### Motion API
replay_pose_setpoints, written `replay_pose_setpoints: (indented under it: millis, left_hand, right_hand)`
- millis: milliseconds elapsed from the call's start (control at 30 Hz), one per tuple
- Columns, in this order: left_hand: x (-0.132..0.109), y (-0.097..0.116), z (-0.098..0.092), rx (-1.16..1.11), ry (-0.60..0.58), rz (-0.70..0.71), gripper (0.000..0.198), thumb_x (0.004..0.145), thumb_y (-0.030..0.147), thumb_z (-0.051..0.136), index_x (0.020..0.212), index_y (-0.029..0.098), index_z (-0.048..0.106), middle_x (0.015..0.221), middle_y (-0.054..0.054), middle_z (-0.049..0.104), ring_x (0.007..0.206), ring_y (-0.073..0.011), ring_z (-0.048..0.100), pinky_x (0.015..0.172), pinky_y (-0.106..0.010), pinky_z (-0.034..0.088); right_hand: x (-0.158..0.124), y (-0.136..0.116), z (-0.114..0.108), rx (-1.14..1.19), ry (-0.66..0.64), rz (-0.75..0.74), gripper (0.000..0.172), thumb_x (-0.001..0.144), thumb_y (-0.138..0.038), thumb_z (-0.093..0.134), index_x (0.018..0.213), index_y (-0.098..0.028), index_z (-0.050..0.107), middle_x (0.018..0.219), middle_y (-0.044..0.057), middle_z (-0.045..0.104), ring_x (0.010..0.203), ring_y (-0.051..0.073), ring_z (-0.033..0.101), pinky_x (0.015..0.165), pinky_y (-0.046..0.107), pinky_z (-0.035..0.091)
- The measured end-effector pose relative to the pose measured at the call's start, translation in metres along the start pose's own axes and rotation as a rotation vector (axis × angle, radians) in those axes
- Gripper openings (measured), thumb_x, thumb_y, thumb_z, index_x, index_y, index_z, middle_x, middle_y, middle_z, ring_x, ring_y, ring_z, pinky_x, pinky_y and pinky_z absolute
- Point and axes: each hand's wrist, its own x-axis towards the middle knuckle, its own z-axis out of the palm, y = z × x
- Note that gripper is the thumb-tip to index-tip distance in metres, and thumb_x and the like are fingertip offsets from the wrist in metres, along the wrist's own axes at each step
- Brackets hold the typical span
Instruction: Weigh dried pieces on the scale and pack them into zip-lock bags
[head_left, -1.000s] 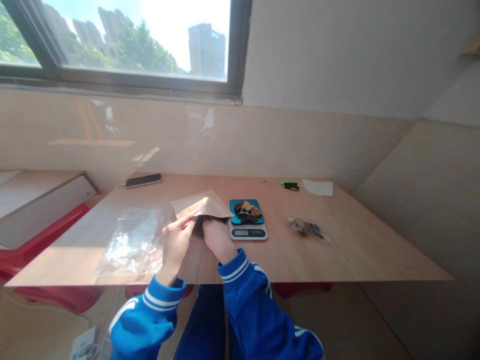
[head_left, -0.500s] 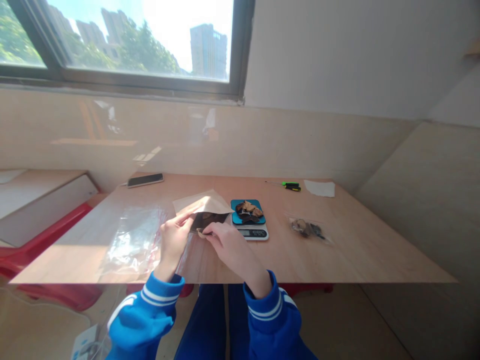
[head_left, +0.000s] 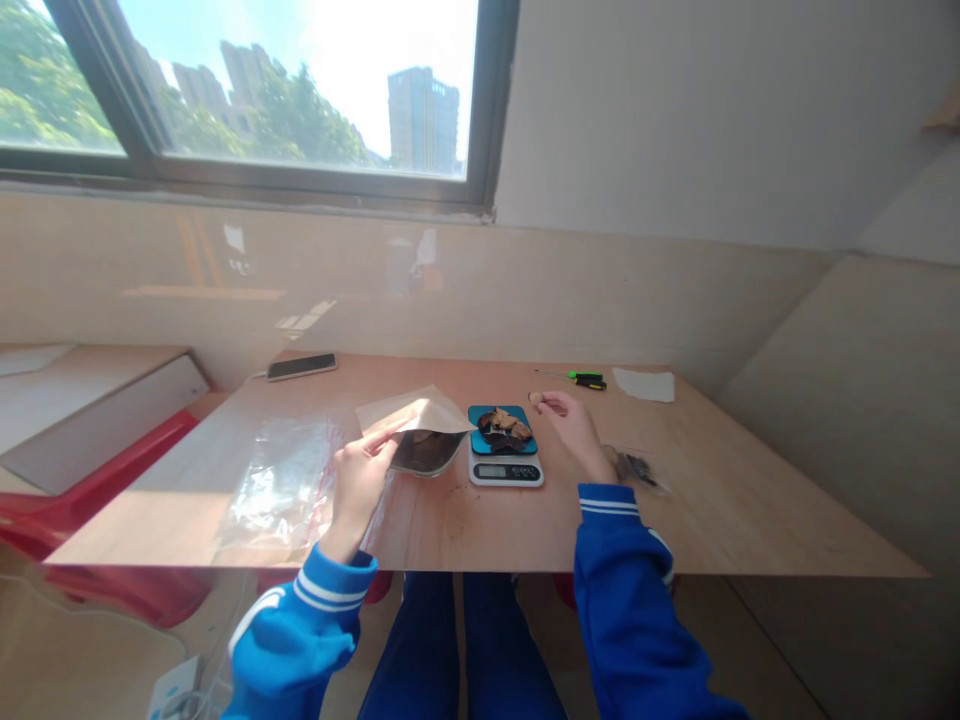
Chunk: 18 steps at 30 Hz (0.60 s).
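Note:
My left hand (head_left: pixel 361 476) holds a brown paper pouch (head_left: pixel 416 425) open at its mouth, just left of a small digital scale (head_left: pixel 505 457). The scale's blue top carries a heap of dried brown pieces (head_left: pixel 501 425). My right hand (head_left: pixel 574 427) hovers just right of the scale and pinches one small tan piece (head_left: pixel 535 398) between its fingertips. Dark contents show inside the pouch mouth.
Clear plastic bags (head_left: pixel 274 487) lie at the table's left. A small clear bag of dried pieces (head_left: pixel 636 466) sits right of my right hand. A phone (head_left: pixel 302 366), a green-handled screwdriver (head_left: pixel 585 379) and a white paper (head_left: pixel 643 384) lie along the far edge. Red stools (head_left: pixel 97 480) stand left.
My right hand left the pouch mouth with a small piece and moved right, past the scale. My left hand kept the pouch open.

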Motion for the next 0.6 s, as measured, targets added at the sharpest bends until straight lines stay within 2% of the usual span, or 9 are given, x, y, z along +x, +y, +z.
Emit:
replay_pose_setpoints:
  millis: [100,233,333,467,600]
  left_hand:
    - [0.001,0.0,-0.001,-0.008,-0.008,0.0,0.027,0.078,0.03,0.058,0.096,0.021,0.076,0.1,-0.003,0.073,0.094,-0.0243,0.07,0.081,-0.032,0.056]
    - [0.014,0.002,-0.004,0.001,-0.015,-0.025,0.029,0.077,0.032,0.059,0.099,0.022,0.075,0.097,-0.004,0.075,0.093,-0.024,0.071,0.083,-0.033,0.055]
    - [0.037,0.003,-0.006,0.008,0.052,-0.008,0.028,0.076,0.032,0.059,0.097,0.021,0.074,0.095,-0.006,0.076,0.092,-0.0234,0.07,0.084,-0.034,0.054]
    - [0.077,0.001,-0.004,-0.137,0.128,0.062,0.029,0.074,0.026,0.061,0.101,0.016,0.068,0.105,-0.009,0.072,0.098,-0.0218,0.067,0.091,-0.036,0.051]
    - [0.104,0.0,0.002,-0.24,0.286,0.077,0.027,0.083,0.025,0.055,0.107,0.014,0.056,0.117,-0.012,0.061,0.109,-0.0198,0.057,0.101,-0.036,0.043]
  right_hand:
    - [0.014,0.019,0.006,-0.088,-0.061,0.017,0.014,0.076,-0.02,0.059,0.084,-0.013,0.069,0.087,0.011,0.073,0.08,0.02,0.067,0.08,0.036,0.052]
    - [0.02,0.03,0.015,-0.085,-0.111,0.007,0.012,0.075,-0.018,0.06,0.08,-0.014,0.07,0.082,0.01,0.073,0.077,0.019,0.067,0.077,0.034,0.052]
    - [0.022,0.036,0.02,-0.079,-0.069,0.011,0.015,0.076,-0.021,0.058,0.084,-0.014,0.069,0.088,0.011,0.073,0.08,0.019,0.066,0.079,0.034,0.051]
    - [0.019,0.046,0.021,-0.081,0.026,0.028,0.024,0.08,-0.03,0.053,0.092,-0.012,0.064,0.094,0.014,0.072,0.083,0.021,0.066,0.079,0.036,0.052]
    - [0.008,0.052,0.012,-0.098,0.063,0.041,0.03,0.081,-0.038,0.051,0.093,-0.014,0.063,0.092,0.013,0.071,0.083,0.022,0.066,0.077,0.036,0.052]
